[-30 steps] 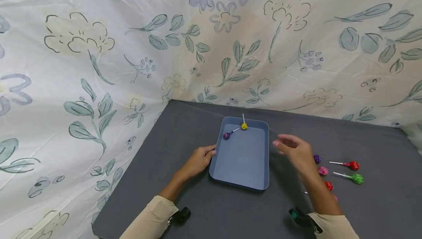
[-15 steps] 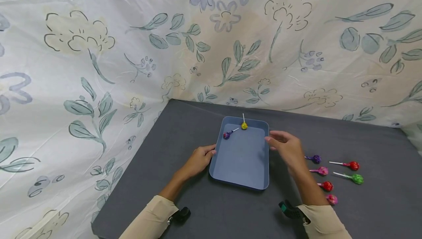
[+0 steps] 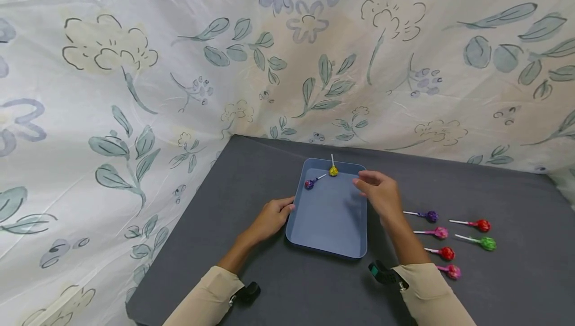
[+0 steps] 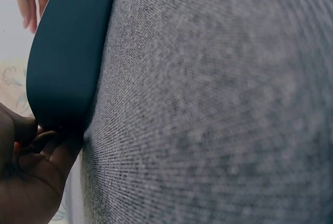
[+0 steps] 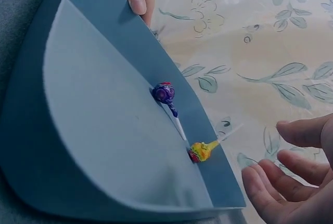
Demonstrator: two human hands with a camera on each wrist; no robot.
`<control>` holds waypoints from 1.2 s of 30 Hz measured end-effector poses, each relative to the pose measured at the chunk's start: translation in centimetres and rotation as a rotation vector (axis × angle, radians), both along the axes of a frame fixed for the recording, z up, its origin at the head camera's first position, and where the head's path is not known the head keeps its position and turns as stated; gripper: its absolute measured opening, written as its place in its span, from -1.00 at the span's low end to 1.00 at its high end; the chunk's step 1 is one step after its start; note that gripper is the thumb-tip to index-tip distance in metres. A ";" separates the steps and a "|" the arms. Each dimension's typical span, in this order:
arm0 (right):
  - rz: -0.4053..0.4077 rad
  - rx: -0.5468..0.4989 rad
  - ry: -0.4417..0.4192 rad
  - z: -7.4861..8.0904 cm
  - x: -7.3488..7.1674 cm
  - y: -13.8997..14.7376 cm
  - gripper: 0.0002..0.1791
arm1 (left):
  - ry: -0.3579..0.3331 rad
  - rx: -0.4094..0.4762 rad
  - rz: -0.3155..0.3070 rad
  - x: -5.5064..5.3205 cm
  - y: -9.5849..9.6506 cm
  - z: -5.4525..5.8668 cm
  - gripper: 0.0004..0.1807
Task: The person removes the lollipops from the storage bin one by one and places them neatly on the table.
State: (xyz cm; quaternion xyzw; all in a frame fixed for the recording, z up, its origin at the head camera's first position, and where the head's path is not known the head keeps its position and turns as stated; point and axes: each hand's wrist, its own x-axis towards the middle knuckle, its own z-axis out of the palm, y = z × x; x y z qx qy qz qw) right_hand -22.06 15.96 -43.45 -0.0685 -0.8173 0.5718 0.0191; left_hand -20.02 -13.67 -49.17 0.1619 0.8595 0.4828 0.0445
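A blue-grey tray (image 3: 330,221) lies on the table in the head view. My left hand (image 3: 269,218) pinches its left side, with the thumb over the rim. Inside, near the far left corner, is a purple lollipop (image 3: 309,184). A yellow lollipop (image 3: 333,171) leans at the far wall, its white stick poking over the rim. My right hand (image 3: 381,193) hovers over the tray's right rim, fingers loosely bent and holding nothing. In the right wrist view, that hand's thumb and fingers (image 5: 255,185) are spread apart, near the yellow lollipop's stick.
Right of the tray, several lollipops lie on the grey table (image 3: 516,286): a purple one (image 3: 431,216), pink ones (image 3: 440,232), red ones (image 3: 482,225) and a green one (image 3: 487,243). A floral cloth (image 3: 395,101) hangs behind and at the left.
My right hand has moved left from beside the tray to over its right rim, uncovering more of the lollipops on the table. The left hand and tray have stayed in place.
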 end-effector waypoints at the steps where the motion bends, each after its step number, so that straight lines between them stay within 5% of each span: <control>1: -0.006 -0.010 0.009 -0.1 -0.1 -0.2 -0.48 | 0.002 -0.004 0.000 0.0 0.0 0.0 -0.55; 15: -0.078 -0.012 0.027 -0.5 -2.2 -2.3 -0.54 | -0.001 -0.021 0.007 0.0 0.0 0.1 -0.56; 36: -0.056 0.022 0.014 -0.9 -4.4 -4.0 -0.56 | 0.000 -0.019 -0.008 0.2 -0.2 0.1 -0.55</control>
